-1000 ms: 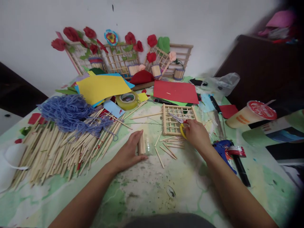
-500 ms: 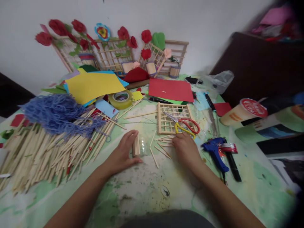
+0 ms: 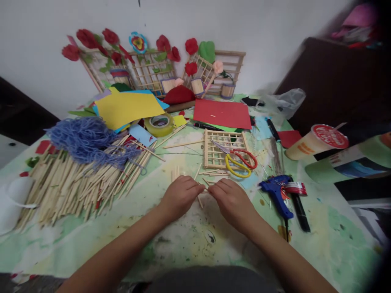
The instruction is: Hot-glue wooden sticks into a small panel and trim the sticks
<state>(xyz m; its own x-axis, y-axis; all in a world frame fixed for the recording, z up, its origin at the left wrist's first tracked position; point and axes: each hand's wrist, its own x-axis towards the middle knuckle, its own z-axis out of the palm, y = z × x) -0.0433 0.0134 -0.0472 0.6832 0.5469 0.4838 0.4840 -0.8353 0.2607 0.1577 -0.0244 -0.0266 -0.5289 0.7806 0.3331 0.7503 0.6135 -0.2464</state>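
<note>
My left hand [image 3: 181, 196] and my right hand [image 3: 229, 200] meet at the middle of the table, fingertips nearly touching. Both are closed in a pinch on a short wooden stick [image 3: 205, 189], mostly covered by the fingers. Behind my left hand stands a small row of cut sticks [image 3: 175, 172], partly hidden. Loose short sticks [image 3: 214, 173] lie just beyond my right hand. Farther back is a small wooden lattice [image 3: 210, 156], with scissors [image 3: 237, 170] with red and yellow handles resting across its right part.
At left, blue yarn [image 3: 79, 138] lies over a heap of wooden sticks [image 3: 67, 187]. Clear tape [image 3: 161, 129], yellow paper [image 3: 128, 108] and red paper [image 3: 222, 114] lie behind. A blue glue gun [image 3: 277, 195], a sealed drink cup [image 3: 314, 142] and a bottle [image 3: 345, 162] are at right.
My left hand has left the row of sticks and moved right. My right hand has come left from beside the scissors, and both now pinch one short stick. The view has shifted slightly.
</note>
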